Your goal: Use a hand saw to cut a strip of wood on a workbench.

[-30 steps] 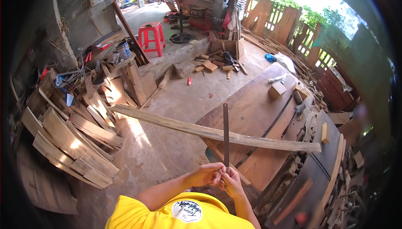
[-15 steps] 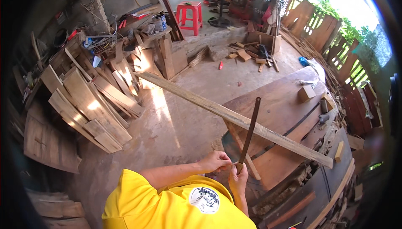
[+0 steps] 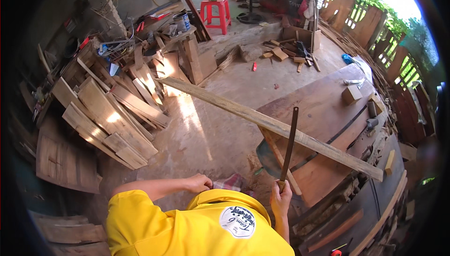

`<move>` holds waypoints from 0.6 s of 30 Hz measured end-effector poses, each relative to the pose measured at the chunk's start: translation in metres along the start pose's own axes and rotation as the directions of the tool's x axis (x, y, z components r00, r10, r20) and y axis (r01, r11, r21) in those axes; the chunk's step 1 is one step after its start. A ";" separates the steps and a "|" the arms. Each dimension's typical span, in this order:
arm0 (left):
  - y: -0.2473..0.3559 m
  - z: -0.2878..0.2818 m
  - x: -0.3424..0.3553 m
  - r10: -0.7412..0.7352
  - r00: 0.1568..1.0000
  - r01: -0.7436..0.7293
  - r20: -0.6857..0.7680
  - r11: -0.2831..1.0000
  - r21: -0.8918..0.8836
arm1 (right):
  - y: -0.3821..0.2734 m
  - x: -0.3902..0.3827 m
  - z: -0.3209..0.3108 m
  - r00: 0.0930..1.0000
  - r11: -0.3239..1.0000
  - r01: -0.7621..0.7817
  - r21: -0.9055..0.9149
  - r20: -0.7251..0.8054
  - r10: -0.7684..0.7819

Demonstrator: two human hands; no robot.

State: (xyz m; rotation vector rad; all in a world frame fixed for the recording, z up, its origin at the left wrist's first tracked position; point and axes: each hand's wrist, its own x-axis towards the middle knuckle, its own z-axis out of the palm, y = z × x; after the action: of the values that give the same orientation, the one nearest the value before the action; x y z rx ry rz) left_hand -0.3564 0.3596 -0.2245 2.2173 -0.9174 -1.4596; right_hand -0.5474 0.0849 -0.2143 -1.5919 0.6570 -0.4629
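Observation:
My right hand (image 3: 281, 199) is closed around the lower end of a long, narrow, dark blade-like tool (image 3: 290, 146). It stands nearly upright, with a small hole near its tip; its exact kind is unclear. My left hand (image 3: 200, 183) is curled closed beside my plaid clothing (image 3: 228, 183), and whatever it may hold is hidden. Beyond the tool, a long wooden plank (image 3: 253, 114) lies slantwise, its right end over the brown worktop (image 3: 314, 89). A thin wooden strip (image 3: 280, 160) runs beneath the plank, just left of the tool.
Boards (image 3: 98, 115) lean in a stack at left. On the worktop sit a wood block (image 3: 351, 95) and a grey tool (image 3: 371, 123). A red stool (image 3: 216, 14) stands behind, with wood offcuts (image 3: 280, 53) on the floor. At lower right lies a tape measure (image 3: 336, 252).
My left hand has come away from the tool and moved left to my waist, curling closed. My right hand still holds the tool, shifted slightly right. The view has turned a little.

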 end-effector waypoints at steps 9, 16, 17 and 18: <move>-0.014 0.043 0.044 -0.011 0.847 -0.075 -0.532 0.987 -0.140 | -0.001 -0.002 0.009 0.999 1.000 -0.024 -0.008 -0.028 0.024; -0.040 0.039 0.047 0.310 0.788 -0.170 -0.532 0.940 0.296 | 0.018 0.000 0.005 0.992 0.994 -0.014 -0.110 -0.130 -0.001; -0.038 0.033 0.046 0.319 0.805 -0.188 -0.500 0.937 0.296 | 0.010 0.000 0.008 0.987 0.992 -0.044 -0.116 -0.157 0.025; -0.034 0.028 0.041 0.273 0.799 -0.143 -0.536 0.952 0.272 | -0.005 0.003 0.012 0.982 0.993 -0.100 -0.062 -0.165 0.088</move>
State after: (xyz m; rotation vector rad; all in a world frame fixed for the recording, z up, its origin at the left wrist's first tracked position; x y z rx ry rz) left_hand -0.3595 0.3588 -0.2843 2.3975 -1.0941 -0.5468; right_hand -0.5365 0.0919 -0.2112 -1.5924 0.8766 -0.5074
